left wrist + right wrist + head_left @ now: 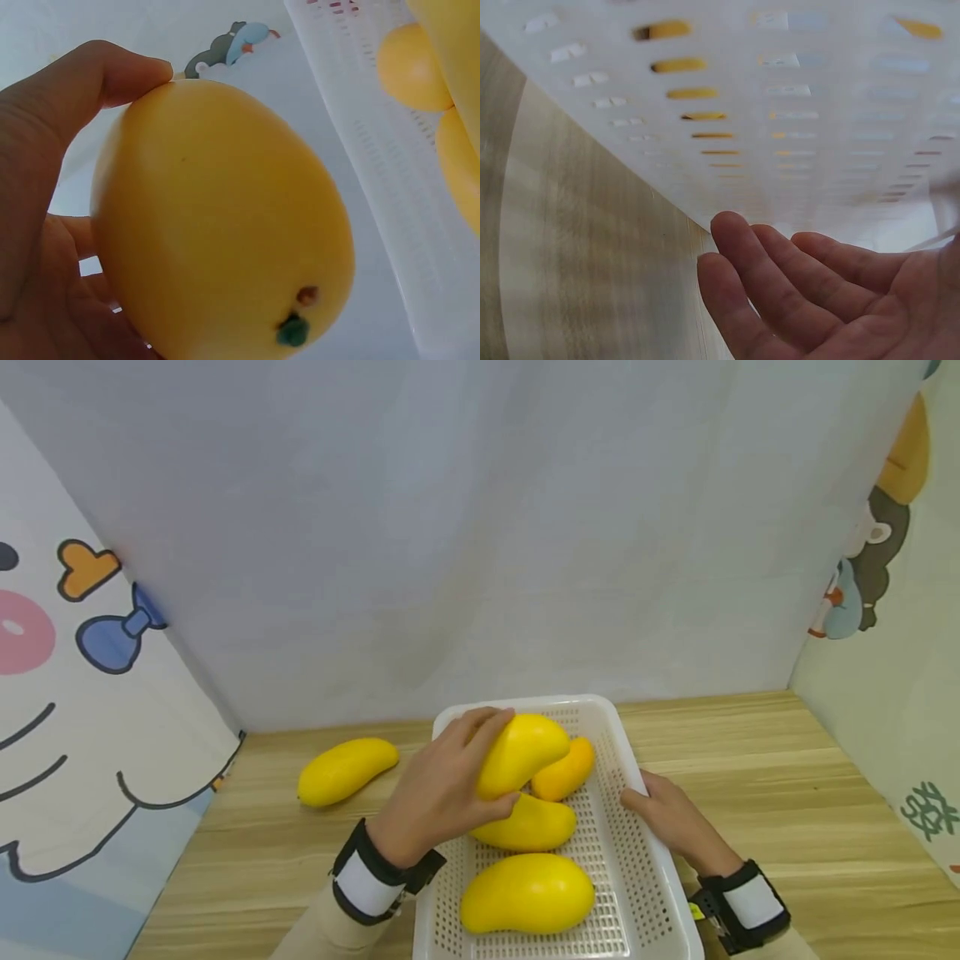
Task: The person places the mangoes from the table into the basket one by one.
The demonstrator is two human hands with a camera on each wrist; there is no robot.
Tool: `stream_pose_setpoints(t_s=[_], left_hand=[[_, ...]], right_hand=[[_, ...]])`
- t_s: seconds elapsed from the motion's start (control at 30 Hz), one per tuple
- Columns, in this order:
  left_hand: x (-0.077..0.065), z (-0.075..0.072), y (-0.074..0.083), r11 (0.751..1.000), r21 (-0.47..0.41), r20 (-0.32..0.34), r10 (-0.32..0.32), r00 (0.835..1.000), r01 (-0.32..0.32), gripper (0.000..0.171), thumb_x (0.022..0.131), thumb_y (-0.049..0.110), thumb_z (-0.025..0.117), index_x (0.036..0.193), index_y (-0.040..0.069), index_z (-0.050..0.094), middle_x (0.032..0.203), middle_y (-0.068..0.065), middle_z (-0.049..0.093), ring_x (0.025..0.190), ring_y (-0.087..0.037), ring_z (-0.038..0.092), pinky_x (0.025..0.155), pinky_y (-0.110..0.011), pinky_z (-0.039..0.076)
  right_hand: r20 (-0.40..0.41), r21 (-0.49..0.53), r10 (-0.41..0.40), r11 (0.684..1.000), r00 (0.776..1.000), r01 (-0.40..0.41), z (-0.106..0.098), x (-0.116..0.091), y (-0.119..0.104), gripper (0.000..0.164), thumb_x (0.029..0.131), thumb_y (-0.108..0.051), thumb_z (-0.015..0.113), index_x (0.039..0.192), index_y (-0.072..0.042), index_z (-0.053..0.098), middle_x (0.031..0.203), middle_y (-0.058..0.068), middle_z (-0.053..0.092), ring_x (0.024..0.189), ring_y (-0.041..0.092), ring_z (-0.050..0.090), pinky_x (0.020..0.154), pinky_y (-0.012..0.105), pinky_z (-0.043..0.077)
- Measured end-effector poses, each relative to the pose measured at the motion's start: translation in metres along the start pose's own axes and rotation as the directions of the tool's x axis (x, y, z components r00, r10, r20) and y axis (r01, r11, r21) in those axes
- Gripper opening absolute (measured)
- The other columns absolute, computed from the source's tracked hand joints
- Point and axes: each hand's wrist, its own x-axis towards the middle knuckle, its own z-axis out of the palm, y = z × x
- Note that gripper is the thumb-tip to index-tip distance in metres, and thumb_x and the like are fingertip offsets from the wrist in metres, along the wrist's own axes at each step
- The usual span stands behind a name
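Note:
My left hand [442,785] grips a yellow mango [521,753] between thumb and fingers, above the white perforated basket [648,868]. The left wrist view shows its rounded end close up, with a small green and brown stem mark [296,322]. Below it in the basket lie a deeper orange-yellow mango [566,770] at the back, a yellow mango [536,827] in the middle and a larger one [528,893] at the front. At the basket's right side, my right hand [678,818] holds the rim, thumb over it and fingers along the outer wall.
Another yellow mango [347,771] lies on the wooden table [750,768], left of the basket. A pale wall [480,543] rises behind the table. Panels with cartoon prints stand at the left [112,710] and right [877,693].

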Motion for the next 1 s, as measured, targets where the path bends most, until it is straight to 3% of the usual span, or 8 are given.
stream_pose_setpoints(t_s=[0.23,0.43,0.63,1.0], left_hand=[[0.007,0.008,-0.005,1.0,0.007,0.025,-0.018,1.0,0.018,0.084,0.073,0.047,0.066,0.144,0.019,0.032,0.132,-0.005,0.043,0.103,-0.014,0.046,0.074,-0.028,0.047],[0.017,0.016,-0.007,0.999,0.034,0.065,0.0,0.998,-0.002,0.084,0.071,0.048,0.067,0.143,0.019,0.033,0.13,-0.004,0.045,0.102,-0.012,0.047,0.077,-0.027,0.046],[0.024,0.025,-0.011,1.0,0.004,0.095,0.016,0.995,-0.016,0.082,0.071,0.046,0.068,0.141,0.016,0.036,0.127,-0.005,0.046,0.101,-0.013,0.048,0.077,-0.026,0.046],[0.035,0.038,-0.019,0.998,-0.057,0.25,-0.006,0.968,0.02,0.085,0.071,0.039,0.074,0.143,0.016,0.034,0.132,-0.01,0.044,0.108,-0.02,0.047,0.085,-0.033,0.045]], right_hand=[[0.018,0.023,-0.011,1.0,1.0,0.011,0.001,0.001,0.0,0.047,0.096,-0.017,0.041,0.14,-0.003,0.032,0.109,0.029,0.055,0.075,0.035,0.063,0.054,0.046,0.051],[0.002,0.011,-0.001,1.0,1.0,0.001,0.0,0.0,-0.001,0.047,0.095,-0.018,0.042,0.139,-0.002,0.034,0.108,0.029,0.056,0.074,0.034,0.064,0.054,0.045,0.051],[0.003,-0.015,0.01,1.0,1.0,-0.01,0.001,-0.001,-0.001,0.045,0.095,-0.018,0.042,0.137,-0.002,0.037,0.104,0.028,0.057,0.072,0.033,0.064,0.054,0.045,0.051],[-0.003,-0.011,0.008,1.0,1.0,-0.008,0.0,0.0,0.0,0.045,0.095,-0.018,0.043,0.136,-0.002,0.037,0.103,0.027,0.057,0.073,0.032,0.064,0.054,0.044,0.051]])
